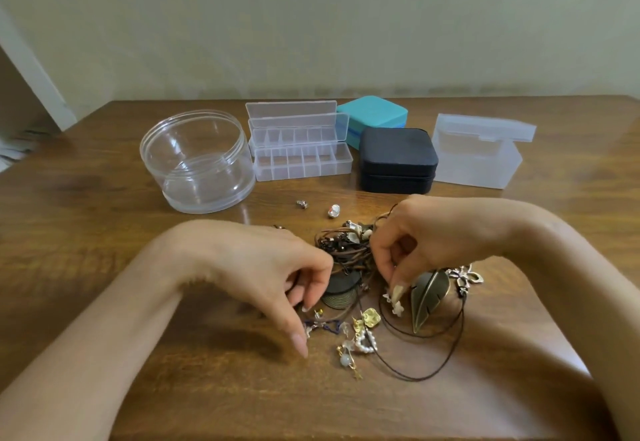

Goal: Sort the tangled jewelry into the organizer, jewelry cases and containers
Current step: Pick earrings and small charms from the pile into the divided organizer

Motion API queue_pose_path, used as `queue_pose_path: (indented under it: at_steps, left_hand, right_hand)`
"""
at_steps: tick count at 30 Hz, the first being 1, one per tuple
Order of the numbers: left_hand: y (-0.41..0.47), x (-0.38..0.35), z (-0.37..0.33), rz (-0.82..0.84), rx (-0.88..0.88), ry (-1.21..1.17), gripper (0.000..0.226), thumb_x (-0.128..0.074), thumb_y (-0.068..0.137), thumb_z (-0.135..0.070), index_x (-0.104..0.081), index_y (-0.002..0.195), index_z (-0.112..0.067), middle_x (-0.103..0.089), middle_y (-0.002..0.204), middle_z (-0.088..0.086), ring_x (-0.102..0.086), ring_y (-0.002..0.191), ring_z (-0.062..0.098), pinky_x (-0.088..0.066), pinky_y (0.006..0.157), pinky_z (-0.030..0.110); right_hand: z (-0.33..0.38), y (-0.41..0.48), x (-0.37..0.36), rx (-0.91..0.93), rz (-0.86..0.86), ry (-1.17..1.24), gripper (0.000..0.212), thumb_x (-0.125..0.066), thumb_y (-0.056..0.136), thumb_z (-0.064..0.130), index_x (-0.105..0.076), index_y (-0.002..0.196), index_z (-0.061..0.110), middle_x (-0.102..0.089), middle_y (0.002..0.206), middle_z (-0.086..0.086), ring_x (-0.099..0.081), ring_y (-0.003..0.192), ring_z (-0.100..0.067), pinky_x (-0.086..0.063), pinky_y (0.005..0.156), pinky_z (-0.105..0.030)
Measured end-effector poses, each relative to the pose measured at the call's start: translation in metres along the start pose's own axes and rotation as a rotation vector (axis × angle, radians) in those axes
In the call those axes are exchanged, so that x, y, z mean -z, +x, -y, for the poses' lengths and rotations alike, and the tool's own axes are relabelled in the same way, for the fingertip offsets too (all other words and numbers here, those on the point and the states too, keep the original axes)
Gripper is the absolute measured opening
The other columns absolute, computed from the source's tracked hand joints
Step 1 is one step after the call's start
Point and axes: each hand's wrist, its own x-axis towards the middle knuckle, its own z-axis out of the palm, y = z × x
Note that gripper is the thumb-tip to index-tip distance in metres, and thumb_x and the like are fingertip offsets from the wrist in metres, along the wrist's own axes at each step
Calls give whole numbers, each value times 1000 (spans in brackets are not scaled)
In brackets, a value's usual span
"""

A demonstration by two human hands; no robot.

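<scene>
Working the tangle (349, 250), you have it lying between your two hands on the table (104, 233), nearer you than the containers. Your left hand (277, 278) sits at its left edge, fingers curled and the forefinger stretched down toward the loose bits (365, 340). Whether it pinches anything, I cannot tell. Your right hand (426, 243) is at the tangle's right side, fingers curled into its strands and, as far as I can judge, pinching them. Just right of those fingers lies the leaf pendant (427, 297), its long axis running roughly toward you. Both hands are about equally near, so the next pull probably goes sideways. Beyond the tangle, from the left, stand the jar (197, 160), the open organizer (301, 160), the teal case (374, 115), the black case (396, 160) and the box (478, 153).
</scene>
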Motion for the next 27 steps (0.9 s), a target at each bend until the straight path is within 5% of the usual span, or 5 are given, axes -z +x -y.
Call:
queue_pose_path:
  at_steps: [6, 19, 27]
  left_hand:
    - [5, -12, -7, -127, 6, 165, 38, -79, 64, -48, -50, 83, -31, -53, 88, -14, -47, 79, 2, -43, 69, 19]
    - [2, -11, -7, -87, -75, 180, 8, -63, 84, -27, -55, 84, -30, -50, 94, -14, -48, 89, 0, -40, 73, 12]
    - [-10, 3, 0, -102, -169, -203, 11, -60, 88, -8, -56, 88, -18, -72, 85, -4, -65, 75, 2, -46, 66, 12]
  right_hand:
    - [-5, -6, 7, 78, -27, 174, 8, -75, 76, 15, -67, 76, 16, -65, 70, 7, -57, 64, 1, -43, 60, -13]
    - [-11, -6, 9, 204, -209, 457, 10, -73, 74, 6, -64, 73, 2, -69, 91, -17, -62, 73, -24, -51, 63, -31]
    - [-10, 0, 5, 227, -269, 668, 14, -72, 70, -2, -59, 68, -1, -69, 78, -18, -67, 61, -23, -54, 54, -26]
